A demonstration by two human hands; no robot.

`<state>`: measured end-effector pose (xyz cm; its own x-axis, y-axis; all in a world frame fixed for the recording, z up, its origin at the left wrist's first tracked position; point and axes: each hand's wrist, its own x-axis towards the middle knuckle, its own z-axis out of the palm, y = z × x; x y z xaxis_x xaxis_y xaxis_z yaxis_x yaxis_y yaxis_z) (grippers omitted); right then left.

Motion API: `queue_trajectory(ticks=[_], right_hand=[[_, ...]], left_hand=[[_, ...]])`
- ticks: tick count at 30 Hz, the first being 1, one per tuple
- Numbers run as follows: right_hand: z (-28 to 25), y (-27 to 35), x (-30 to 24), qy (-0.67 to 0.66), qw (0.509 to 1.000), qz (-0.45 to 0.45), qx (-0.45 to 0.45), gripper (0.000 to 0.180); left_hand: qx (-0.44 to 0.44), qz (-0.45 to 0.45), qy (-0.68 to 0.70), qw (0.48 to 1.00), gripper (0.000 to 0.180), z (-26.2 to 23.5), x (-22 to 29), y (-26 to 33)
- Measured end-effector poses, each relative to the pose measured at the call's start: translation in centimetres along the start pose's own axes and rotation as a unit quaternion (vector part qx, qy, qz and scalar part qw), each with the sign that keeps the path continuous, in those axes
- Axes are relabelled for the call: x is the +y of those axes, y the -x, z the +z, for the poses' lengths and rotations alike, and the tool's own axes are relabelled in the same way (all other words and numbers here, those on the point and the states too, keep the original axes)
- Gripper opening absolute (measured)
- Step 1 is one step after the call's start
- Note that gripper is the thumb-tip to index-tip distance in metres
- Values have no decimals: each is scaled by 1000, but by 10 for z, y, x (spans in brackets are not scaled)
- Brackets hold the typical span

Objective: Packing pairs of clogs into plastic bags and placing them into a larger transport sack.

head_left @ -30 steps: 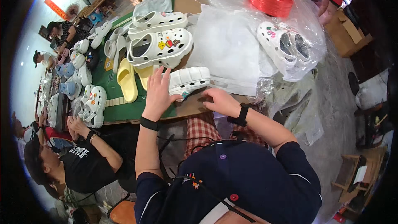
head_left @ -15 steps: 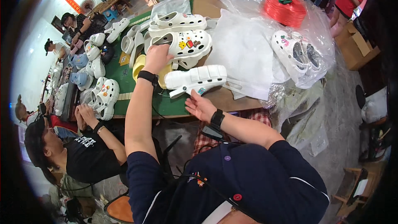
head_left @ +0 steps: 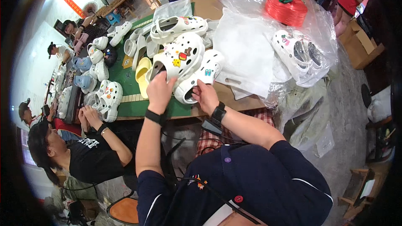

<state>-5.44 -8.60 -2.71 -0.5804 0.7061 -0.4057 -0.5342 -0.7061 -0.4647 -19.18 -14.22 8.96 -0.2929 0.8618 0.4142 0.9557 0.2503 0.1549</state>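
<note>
White clog with charms (head_left: 180, 56) is gripped at the heel by left hand (head_left: 160, 91); long axis runs up-right, away from the body. Second white clog (head_left: 200, 76) lies just beside it, heel clasped by right hand (head_left: 206, 96). Hands close together. Wooden table (head_left: 226, 96) beneath, plastic bags (head_left: 247, 46) to the right.

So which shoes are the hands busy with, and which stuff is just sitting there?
Busy with:
- left hand on the white clog with charms
- right hand on the second white clog

Just sitting there:
- yellow clog
- red spool
- bagged white clogs
- white bags
</note>
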Motion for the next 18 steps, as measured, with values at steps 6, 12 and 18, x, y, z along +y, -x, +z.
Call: queue_trajectory(ticks=[6,12,18], right_hand=[[-2,40,-34,398,850,-345,31,29],[16,62,-86,564,642,-511,96,27],[9,47,-122,574,701,-413,95,29]], left_hand=[[82,-50,4,995,30,-10,19,47],[112,-79,55,989,30,8,16,40],[107,-84,247,959,30,4,-4,16]])
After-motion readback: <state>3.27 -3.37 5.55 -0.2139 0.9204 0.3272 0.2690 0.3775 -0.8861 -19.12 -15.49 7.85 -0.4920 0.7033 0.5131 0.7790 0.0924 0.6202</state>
